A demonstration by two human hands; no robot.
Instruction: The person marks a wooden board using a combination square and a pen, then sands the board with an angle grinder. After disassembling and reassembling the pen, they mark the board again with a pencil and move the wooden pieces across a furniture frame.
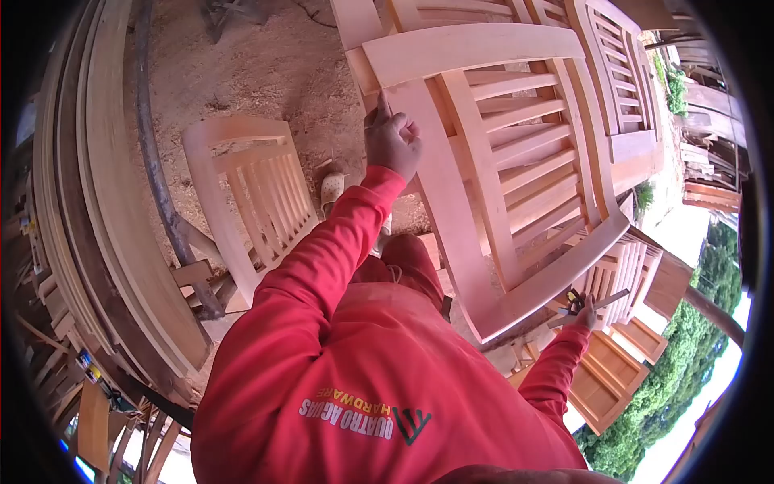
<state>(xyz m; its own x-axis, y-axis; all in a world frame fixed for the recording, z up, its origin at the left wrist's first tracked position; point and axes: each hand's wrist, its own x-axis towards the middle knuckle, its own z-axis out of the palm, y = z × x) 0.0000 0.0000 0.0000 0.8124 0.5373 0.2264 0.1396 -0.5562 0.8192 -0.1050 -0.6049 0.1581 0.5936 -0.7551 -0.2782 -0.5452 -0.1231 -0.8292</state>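
A pale wooden frame with slats and curved end rails (484,52) lies in front of me. My left hand (393,143) is at its far left corner, one finger stretched along the wood and the others curled; whatever they may hold is too small to make out. Beside the near curved rail, at the right, my right hand (584,315) is closed around a black and yellow tool (573,303). A straight bar (613,298) sticks out next to that hand.
More slatted frames (621,73) lie beyond. A slatted chair back (234,173) stands at left, near a dark pole (153,153) and long stacked boards (105,177). Wooden panels (609,375) lean at lower right. Shavings cover the ground (242,68).
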